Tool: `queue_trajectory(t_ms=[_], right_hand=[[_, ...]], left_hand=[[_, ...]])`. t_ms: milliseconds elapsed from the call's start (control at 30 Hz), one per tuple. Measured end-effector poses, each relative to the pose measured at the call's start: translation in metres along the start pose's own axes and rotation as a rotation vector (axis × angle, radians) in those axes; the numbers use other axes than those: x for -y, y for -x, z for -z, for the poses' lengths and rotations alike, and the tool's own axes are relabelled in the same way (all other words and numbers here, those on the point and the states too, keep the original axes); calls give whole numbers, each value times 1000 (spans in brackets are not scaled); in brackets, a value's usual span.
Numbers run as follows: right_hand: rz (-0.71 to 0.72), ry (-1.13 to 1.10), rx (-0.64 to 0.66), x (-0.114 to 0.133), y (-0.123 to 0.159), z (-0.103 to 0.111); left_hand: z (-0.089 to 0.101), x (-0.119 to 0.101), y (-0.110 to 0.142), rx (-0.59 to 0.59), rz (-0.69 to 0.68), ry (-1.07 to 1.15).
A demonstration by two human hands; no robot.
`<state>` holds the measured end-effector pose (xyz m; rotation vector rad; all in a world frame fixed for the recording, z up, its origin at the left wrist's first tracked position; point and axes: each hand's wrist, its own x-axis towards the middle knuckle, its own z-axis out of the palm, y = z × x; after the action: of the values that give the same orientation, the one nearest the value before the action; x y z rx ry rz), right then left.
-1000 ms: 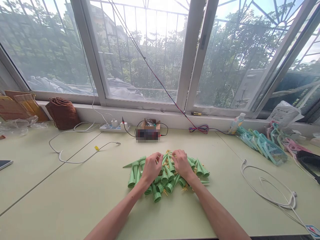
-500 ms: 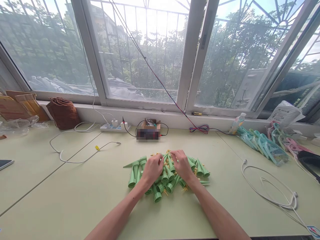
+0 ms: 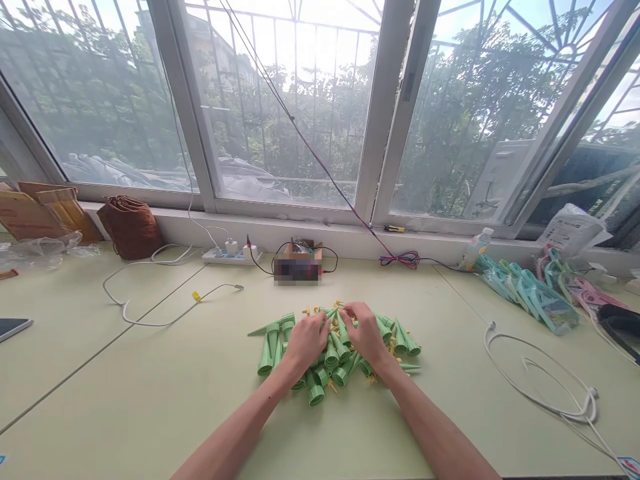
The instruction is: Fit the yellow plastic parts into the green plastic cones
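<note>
A heap of hollow green plastic cones (image 3: 316,395) with ribbed collars lies on the table, small yellow plastic pieces (image 3: 332,385) scattered among them. Over its left half, my left hand (image 3: 309,339) is closed, fingers curled around what looks like a green cone (image 3: 332,313) whose end shows beside the fingertips. My right hand (image 3: 364,332) hovers over the right half with thumb and fingers drawn together close to the left one. Whatever sits in its fingertips is too small to make out. Both hands partly cover the cones beneath.
Behind the heap stands a small open box (image 3: 300,248) with a blurred dark device before it. A power strip (image 3: 230,256) and white cables (image 3: 150,325) lie left. A brown bag (image 3: 130,228) is farther left. Bagged teal clips (image 3: 535,293), a bottle (image 3: 476,248) and a coiled cable (image 3: 545,403) are right.
Both hands stay over the heap; the right fingers have curled slightly lower and inward. The whole view has shifted slightly. The cones lie as before.
</note>
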<state>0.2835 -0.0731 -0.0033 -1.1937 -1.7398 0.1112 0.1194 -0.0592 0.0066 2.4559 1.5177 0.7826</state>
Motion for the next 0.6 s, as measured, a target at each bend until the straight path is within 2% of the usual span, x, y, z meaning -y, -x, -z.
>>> queue_trajectory(t_ms=[233, 600], right_hand=[[-31, -19, -7, -2, 1, -1], [-40, 0, -11, -1, 1, -2]], left_hand=[[1, -1, 0, 42, 7, 29], [-1, 2, 0, 11, 51, 242]])
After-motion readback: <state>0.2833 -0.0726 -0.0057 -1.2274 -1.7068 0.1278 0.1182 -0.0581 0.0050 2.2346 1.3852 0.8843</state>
